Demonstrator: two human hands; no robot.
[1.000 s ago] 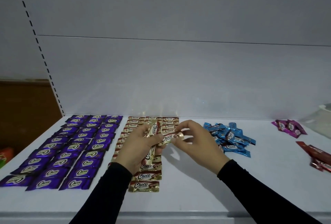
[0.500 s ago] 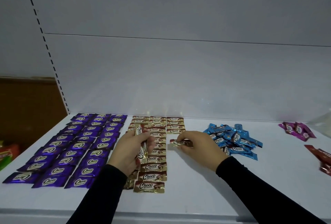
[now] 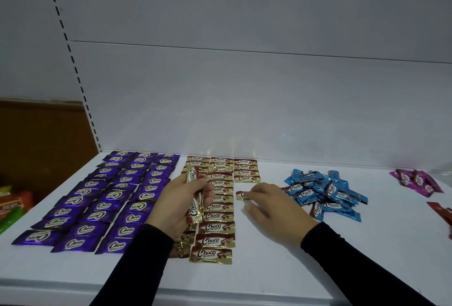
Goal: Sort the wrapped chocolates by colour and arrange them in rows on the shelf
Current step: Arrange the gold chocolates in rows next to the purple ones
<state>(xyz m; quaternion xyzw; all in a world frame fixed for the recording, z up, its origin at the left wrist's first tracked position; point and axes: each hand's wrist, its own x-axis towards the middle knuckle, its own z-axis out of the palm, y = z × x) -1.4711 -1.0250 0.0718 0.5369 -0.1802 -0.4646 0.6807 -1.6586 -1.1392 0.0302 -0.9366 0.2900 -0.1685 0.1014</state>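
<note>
A gold-wrapped chocolate marked "Choco" is pinched flat on the white shelf by the right hand, just below the 4 pieces of the 3rd gold column. A stack of gold wrappers is gripped upright in the left hand, perhaps several pieces. 3 purple columns lie left; a loose blue pile lies right. Bare shelf is left toward the front edge
</note>
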